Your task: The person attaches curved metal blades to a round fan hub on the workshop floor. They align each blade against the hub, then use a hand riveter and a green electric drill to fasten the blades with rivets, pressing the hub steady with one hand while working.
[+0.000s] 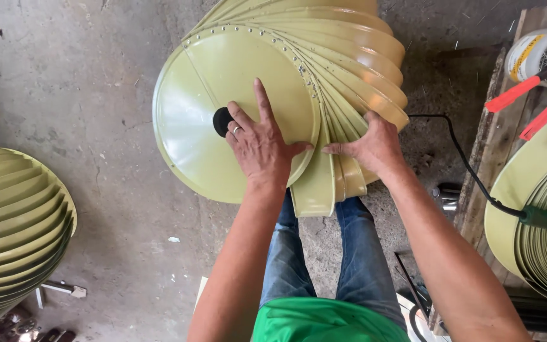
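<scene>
I count three pale green sheet-metal ventilator assemblies with curved overlapping blades: one under the hands (242, 120), one at the left edge (14, 228), one at the right edge (539, 209). Two bare hands, left (262, 149) and right (373, 147). Two red-handled tools (527, 104). One white plastic bucket (536, 50). One black cable (470, 168).

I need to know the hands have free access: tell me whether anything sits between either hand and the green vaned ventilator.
Nothing visible does. The left hand lies flat on the round end plate of the ventilator, beside the black centre hole. The right hand presses directly on the curved vanes. Both are in bare contact.
</scene>
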